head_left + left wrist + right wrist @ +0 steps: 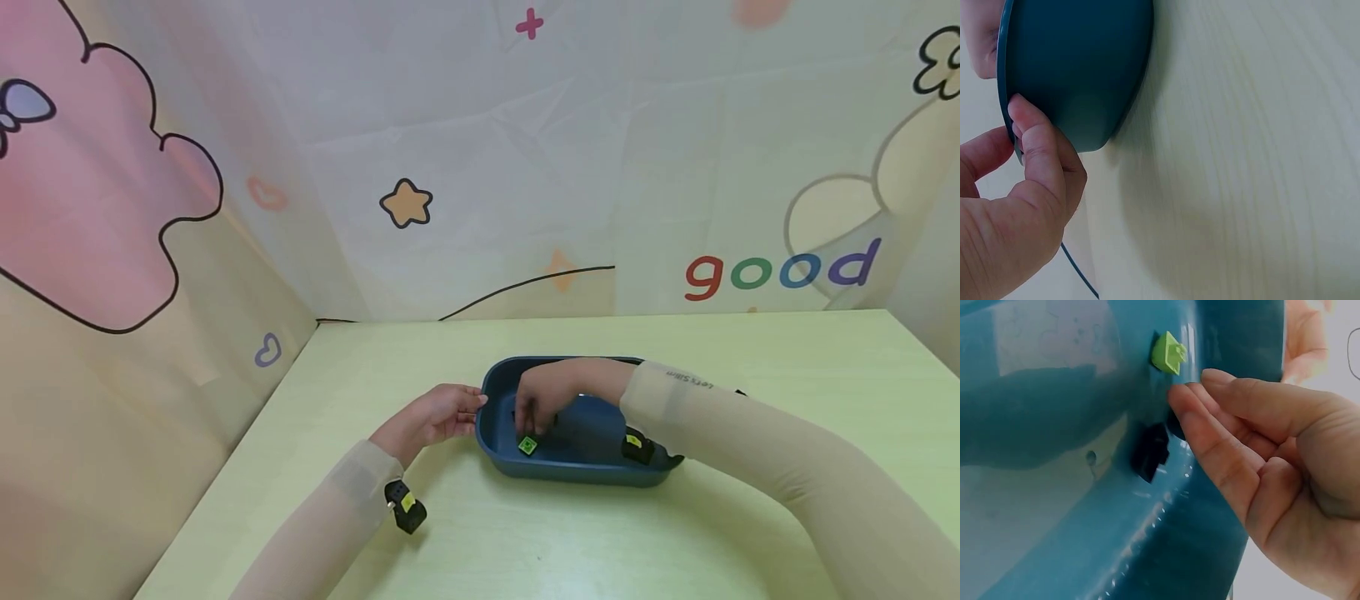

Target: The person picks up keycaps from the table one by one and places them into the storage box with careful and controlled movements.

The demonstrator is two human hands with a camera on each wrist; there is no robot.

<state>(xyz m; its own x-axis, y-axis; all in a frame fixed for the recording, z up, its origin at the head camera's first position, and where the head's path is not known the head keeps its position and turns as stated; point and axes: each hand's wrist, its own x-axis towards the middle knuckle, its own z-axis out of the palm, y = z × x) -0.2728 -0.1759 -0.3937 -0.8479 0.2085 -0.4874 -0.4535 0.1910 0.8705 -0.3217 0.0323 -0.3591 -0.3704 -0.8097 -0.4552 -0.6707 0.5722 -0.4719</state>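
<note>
Gripping the left end of a glossy, deep-blue oblong basin (585,473) with rounded corners, the left hand (441,413) pinches its rim between thumb and fingers. Inside, 1 small green piece (527,446) with a patterned square face lies just beside the fingertips of the right hand (547,393), and 1 angular black piece (1150,452) sits near them. The right hand dips in, thumb and fingers close together; whether they hold the dark bit (1176,427) half hidden behind them, I cannot tell. Farther right, a beige sleeve (742,437) crosses the basin, hiding part of its right end; beneath spreads the pale surface (540,542)
</note>
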